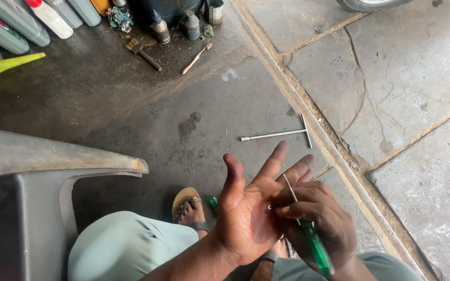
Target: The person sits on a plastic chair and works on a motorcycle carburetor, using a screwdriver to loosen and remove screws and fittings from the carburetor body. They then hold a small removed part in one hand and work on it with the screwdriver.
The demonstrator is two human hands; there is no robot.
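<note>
- Head view: the left hand (246, 213) lies open, palm up, fingers spread, low in the middle of the picture above the person's lap. Dark grease stains the thumb and palm.
- The right hand (313, 218) is closed around a screwdriver (305, 226) with a clear green handle. The handle points down toward the lower edge and the thin metal shaft runs up across the left fingers.
- The right fingertips also pinch something small and metallic (268, 209) against the left palm. It is too small to tell what it is.
- The two hands touch, the right one resting on the edge of the left palm.
- Below the hands are the person's knees in pale green trousers (126, 244) and a foot in a sandal (188, 208) on the dark floor. A small green object (213, 203) lies just beside the sandal.
- A T-shaped metal wrench (282, 134) lies on the floor beyond the hands, near the sandy seam where the dark floor (131, 104) meets the lighter cracked concrete slabs (402, 88).
- A grey plastic chair (27, 177) stands at the left edge of the floor.
- Along the far edge of the floor stand grey oil bottles (11, 23), a yellow-green funnel (1, 65), two small bottles (175, 26), a hammer (142, 52) and a toothbrush (196, 58).
- Part of a tyre (371, 4) shows at the top right corner.
</note>
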